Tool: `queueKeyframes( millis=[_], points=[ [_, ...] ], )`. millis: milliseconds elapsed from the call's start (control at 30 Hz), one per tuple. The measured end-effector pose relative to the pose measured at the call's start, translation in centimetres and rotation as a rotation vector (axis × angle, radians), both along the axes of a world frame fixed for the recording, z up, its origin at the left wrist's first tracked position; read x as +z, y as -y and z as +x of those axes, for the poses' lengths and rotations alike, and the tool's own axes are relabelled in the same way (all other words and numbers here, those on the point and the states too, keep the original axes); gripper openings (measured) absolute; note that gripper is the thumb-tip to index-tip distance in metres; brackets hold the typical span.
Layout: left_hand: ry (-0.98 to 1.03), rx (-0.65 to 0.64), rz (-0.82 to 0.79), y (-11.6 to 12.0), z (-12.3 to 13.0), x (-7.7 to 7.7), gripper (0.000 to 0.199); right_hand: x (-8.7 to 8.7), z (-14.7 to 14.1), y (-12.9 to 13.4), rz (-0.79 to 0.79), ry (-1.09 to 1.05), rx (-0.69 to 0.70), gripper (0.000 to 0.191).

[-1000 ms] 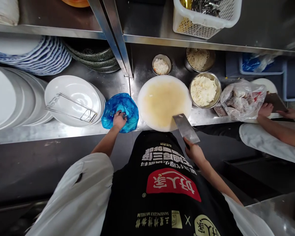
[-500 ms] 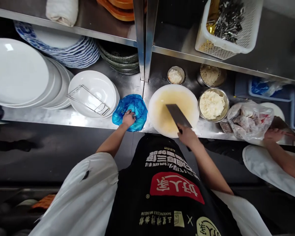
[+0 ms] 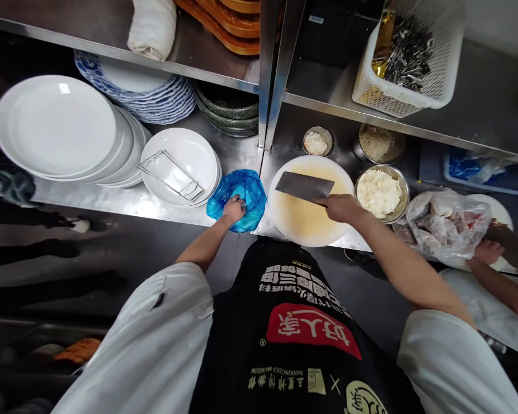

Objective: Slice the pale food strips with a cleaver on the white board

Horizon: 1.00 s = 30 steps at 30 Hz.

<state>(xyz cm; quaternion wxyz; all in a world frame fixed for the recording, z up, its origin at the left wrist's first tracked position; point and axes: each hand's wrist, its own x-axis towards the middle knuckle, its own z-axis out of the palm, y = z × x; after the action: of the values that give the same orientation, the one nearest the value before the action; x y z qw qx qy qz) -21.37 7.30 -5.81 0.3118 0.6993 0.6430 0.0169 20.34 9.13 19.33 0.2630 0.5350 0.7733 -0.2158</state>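
Observation:
My right hand (image 3: 341, 207) is closed on the handle of a cleaver (image 3: 304, 186). Its broad blade lies nearly level over a round white cutting board (image 3: 285, 221) with a yellowed middle. My left hand (image 3: 233, 209) rests in a blue plastic bag (image 3: 252, 195) just left of the board. The fingers of that hand are curled together; whatever is between them is too small to make out. Right of the board stands a metal bowl (image 3: 403, 183) of pale sliced food (image 3: 377, 192). Behind the board sits a small bowl of chopped white food (image 3: 316, 143).
White bowls (image 3: 198, 144) with a wire rack (image 3: 170, 175) on top and stacked white plates (image 3: 56, 126) stand on the left. A shelf edge (image 3: 414, 123) runs above the counter. On the right, a co-worker's hand (image 3: 487, 251) is beside a bag of fish pieces (image 3: 449, 215).
My right hand has swung the cleaver from a diagonal to nearly level, with the blade further left and up on the board. My left hand stays at the blue bag. The view has shifted slightly left.

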Motion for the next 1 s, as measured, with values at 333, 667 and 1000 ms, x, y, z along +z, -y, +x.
queueKeyframes(
  millis=[333, 667, 1000],
  points=[
    [-0.403, -0.097, -0.199, -4.0, -0.3, 2.4, 0.049, 3.2, 8.6, 9.3, 0.019, 0.209, -0.286, 0.06],
    [-0.385, -0.155, -0.413, -5.7, 0.0, 4.4, 0.051, -3.0, -2.2, 17.1, -0.048, -0.065, -0.607, 0.066],
    [-0.157, 0.045, -0.242, -2.4, -0.7, 9.7, 0.032, -2.6, 1.2, -5.4, 0.151, -0.321, -0.696, 0.049]
  ],
)
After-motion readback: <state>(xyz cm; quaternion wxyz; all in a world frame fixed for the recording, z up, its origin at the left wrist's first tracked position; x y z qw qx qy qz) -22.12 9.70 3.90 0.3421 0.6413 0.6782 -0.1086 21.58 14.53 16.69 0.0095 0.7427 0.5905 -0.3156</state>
